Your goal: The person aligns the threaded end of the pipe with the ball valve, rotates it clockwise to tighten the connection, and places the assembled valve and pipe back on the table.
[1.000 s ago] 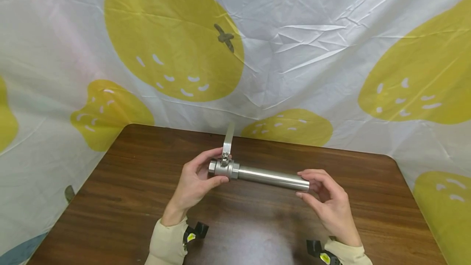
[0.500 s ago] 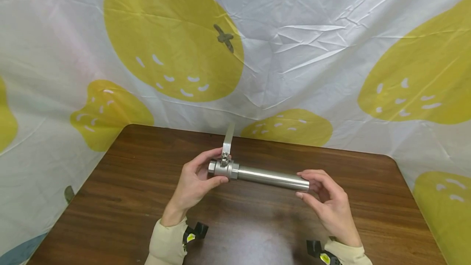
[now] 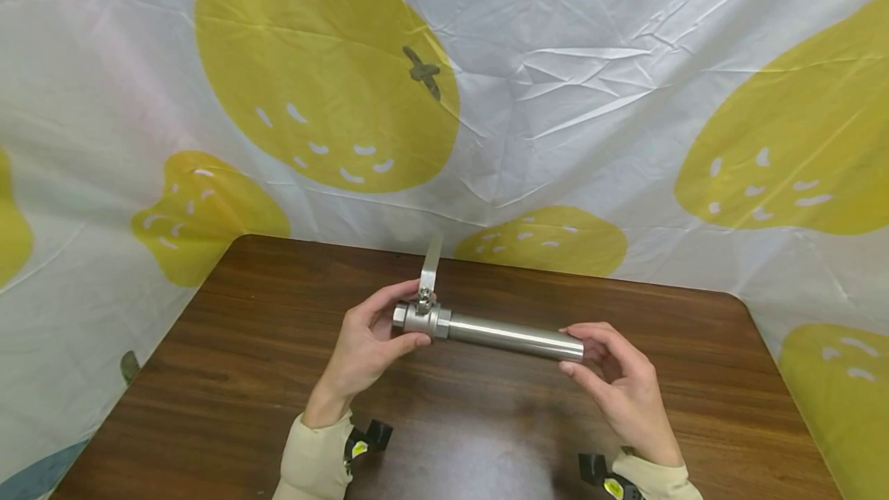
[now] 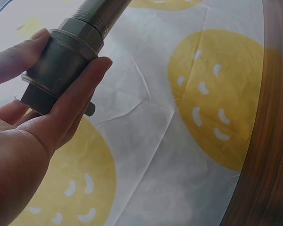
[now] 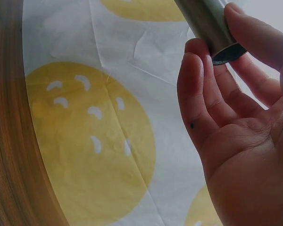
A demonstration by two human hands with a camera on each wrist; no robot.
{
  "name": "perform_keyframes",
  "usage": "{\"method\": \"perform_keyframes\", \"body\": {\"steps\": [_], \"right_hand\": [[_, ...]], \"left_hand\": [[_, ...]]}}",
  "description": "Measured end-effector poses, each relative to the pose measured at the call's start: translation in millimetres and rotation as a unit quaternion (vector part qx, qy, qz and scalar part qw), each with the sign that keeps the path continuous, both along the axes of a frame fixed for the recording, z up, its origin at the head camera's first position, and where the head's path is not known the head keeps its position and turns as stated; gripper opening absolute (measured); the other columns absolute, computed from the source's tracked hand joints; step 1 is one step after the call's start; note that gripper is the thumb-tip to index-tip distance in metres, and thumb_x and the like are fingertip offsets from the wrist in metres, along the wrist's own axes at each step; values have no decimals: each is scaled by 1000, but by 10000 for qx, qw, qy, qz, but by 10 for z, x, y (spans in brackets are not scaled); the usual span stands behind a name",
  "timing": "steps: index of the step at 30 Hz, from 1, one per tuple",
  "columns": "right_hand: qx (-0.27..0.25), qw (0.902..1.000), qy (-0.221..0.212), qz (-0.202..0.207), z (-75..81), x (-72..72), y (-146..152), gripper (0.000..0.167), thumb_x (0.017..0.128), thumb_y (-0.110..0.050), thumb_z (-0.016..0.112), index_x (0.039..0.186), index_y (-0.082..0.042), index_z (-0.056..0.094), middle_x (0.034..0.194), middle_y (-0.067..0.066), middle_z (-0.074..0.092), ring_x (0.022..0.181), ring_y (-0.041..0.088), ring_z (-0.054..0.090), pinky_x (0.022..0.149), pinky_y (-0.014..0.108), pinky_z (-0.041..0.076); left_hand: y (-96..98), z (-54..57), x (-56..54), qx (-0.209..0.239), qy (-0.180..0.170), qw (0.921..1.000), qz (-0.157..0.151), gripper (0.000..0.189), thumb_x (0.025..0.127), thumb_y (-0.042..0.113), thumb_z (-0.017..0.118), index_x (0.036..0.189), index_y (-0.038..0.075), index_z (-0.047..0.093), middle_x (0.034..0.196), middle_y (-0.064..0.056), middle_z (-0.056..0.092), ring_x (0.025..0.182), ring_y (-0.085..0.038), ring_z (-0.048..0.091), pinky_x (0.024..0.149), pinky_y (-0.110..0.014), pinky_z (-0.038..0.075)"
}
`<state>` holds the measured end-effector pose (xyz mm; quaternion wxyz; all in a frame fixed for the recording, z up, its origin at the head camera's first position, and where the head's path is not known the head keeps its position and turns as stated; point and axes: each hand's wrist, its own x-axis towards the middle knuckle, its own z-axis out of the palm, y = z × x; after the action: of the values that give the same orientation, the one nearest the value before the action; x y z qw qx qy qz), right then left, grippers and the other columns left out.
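While left hand (image 3: 363,352) grips valve (image 3: 418,319) | right hand (image 3: 627,388) pinches pipe (image 3: 514,336) near end

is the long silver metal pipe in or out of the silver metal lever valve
In: the pipe enters the valve at its hexagonal end, some threads showing outside.

Cannot see most fingers of the left hand (image 3: 361,347) behind the valve (image 3: 420,320) in the head view; lose the pipe (image 3: 512,336) at 2 wrist views' top edges, sleeves (image 3: 312,457) at the head view's bottom; cannot read the yellow labels (image 3: 359,448)
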<state>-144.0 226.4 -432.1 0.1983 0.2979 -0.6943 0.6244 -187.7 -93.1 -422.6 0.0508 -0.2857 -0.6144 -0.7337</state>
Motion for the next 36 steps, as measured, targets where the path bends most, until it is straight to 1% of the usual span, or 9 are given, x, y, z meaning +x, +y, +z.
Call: {"method": "perform_keyframes", "body": {"steps": [5, 10, 17, 21, 24, 28, 31, 33, 36], "right_hand": [[64, 9999, -48, -124, 11, 12, -6, 51, 66, 34, 63, 113, 16, 56, 112, 15, 63, 94, 12, 65, 80, 17, 53], [287, 9987, -85, -408, 24, 27, -4, 46, 70, 28, 67, 113, 13, 59, 107, 9, 65, 90, 9, 64, 77, 15, 53], [710, 9937, -162, -854, 36, 49, -1, 40, 75, 21, 68, 112, 6, 63, 98, -1, 66, 83, 4, 62, 71, 13, 51], [936, 9897, -366, -1023, 48, 51, 9, 38, 76, 19, 68, 111, 4, 64, 94, -6, 66, 81, 2, 62, 68, 14, 51], [1112, 9853, -577, -1162, 58, 58, 13, 36, 77, 17, 69, 110, 3, 65, 90, -12, 67, 80, 0, 63, 66, 15, 52], [1124, 9839, -628, -1242, 65, 60, 8, 36, 76, 17, 70, 110, 5, 65, 89, -14, 67, 80, -1, 63, 66, 15, 53], [665, 9919, -501, -959, 55, 42, -2, 37, 76, 21, 67, 111, 10, 62, 96, -7, 70, 84, 2, 65, 70, 15, 54], [254, 9974, -334, -582, 41, 20, -8, 41, 74, 26, 65, 113, 14, 59, 104, 3, 70, 89, 6, 67, 73, 16, 54], [-175, 9998, -75, -62, 20, -11, -12, 49, 69, 32, 63, 115, 19, 54, 113, 18, 65, 99, 14, 67, 79, 17, 54]], "left_hand": [[1, 1, -3, 27, -21, 10000, -16, 66, 72, -11, 77, 130, -14, 48, 119, 0, 62, 109, -11, 61, 90, -20, 52], [1, 10, 3, -42, -58, 10000, -16, 66, 71, -11, 77, 130, -13, 48, 121, -1, 61, 111, -11, 60, 91, -19, 51], [0, 10, 2, -24, 62, 10000, -62, 64, 72, -12, 76, 129, -14, 48, 123, -3, 61, 112, -11, 59, 93, -19, 50], [1, 8, 2, -54, -24, 10000, -34, 65, 71, -12, 77, 130, -13, 48, 122, 1, 61, 111, -10, 59, 93, -18, 50], [2, 6, -1, -54, 72, 10000, -40, 64, 72, -12, 76, 129, -14, 48, 123, 0, 60, 110, -11, 58, 93, -18, 50], [1, 7, -2, -22, 148, 9999, -35, 63, 72, -11, 77, 129, -15, 48, 123, -1, 60, 110, -11, 58, 93, -18, 50], [2, 10, -2, 6, 126, 9999, -29, 64, 72, -9, 78, 128, -15, 49, 122, 1, 61, 111, -11, 59, 93, -18, 50], [3, 12, -6, 38, 124, 9999, -37, 64, 72, -7, 79, 128, -15, 49, 121, 1, 62, 112, -11, 59, 92, -19, 50], [3, 14, -9, 51, 113, 9999, -23, 64, 72, -8, 79, 128, -15, 49, 121, 0, 63, 111, -11, 59, 92, -19, 51]]}}
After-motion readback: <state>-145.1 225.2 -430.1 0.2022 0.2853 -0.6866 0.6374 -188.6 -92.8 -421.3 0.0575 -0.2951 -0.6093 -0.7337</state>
